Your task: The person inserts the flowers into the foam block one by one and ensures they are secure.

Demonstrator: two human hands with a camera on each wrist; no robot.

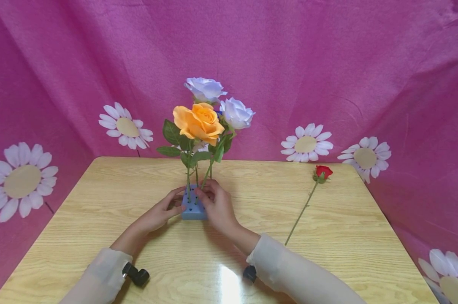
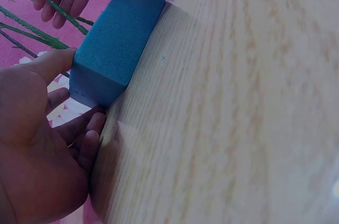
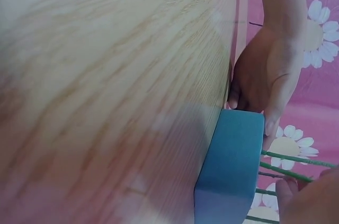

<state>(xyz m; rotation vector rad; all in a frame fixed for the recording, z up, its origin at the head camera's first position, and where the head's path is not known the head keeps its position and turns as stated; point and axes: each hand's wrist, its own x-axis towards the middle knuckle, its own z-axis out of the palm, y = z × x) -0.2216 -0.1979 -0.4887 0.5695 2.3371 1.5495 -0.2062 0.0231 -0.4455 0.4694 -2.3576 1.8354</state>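
Observation:
A blue block (image 1: 194, 214) with small holes in its top stands on the table. Upright from it rise an orange rose (image 1: 199, 122), a pale white rose (image 1: 205, 89) at the back and another white rose (image 1: 236, 113) leaning right. My left hand (image 1: 162, 213) grips the block's left side, with the thumb at its near corner and fingers round behind. Over the block's right side, my right hand (image 1: 220, 207) pinches the leaning white rose's stem low down. The fingertips partly hide that stem's lower end. The left wrist view shows the block (image 2: 119, 36) flat on the tabletop.
A red rose (image 1: 323, 172) lies on the table at right, its stem slanting toward the right forearm. The wooden table (image 1: 327, 261) backs onto a pink cloth (image 1: 274, 63) printed with white daisies. A small patch of blue shows behind the orange rose.

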